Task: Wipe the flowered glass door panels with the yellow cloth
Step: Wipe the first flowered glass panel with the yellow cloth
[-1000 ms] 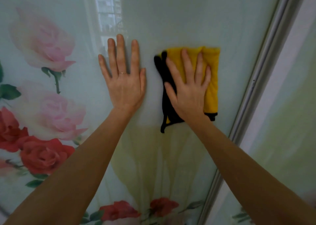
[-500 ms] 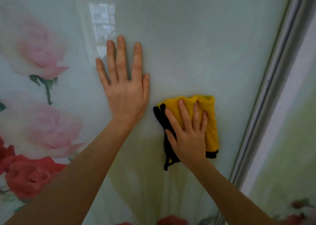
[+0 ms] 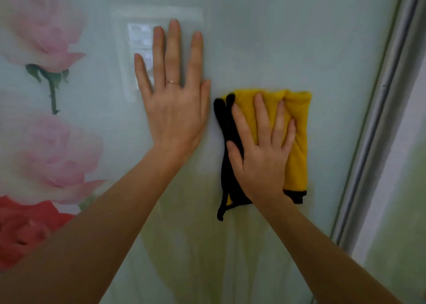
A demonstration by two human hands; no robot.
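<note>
Printed pink and red roses (image 3: pixel 53 156) lie left of the left hand (image 3: pixel 175 114), which is pressed flat with straight fingers on the glossy pale-green glass door panel (image 3: pixel 265 38). Just beside it, the right hand (image 3: pixel 260 158), fingers straight, presses the folded yellow black-edged cloth (image 3: pixel 297 137) to the glass. A grey metal frame (image 3: pixel 373 130) is to its right.

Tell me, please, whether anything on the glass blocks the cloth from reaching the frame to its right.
Nothing visible does: only bare glass lies between the cloth and the frame. The left hand rests flat on the cloth's other side.
</note>
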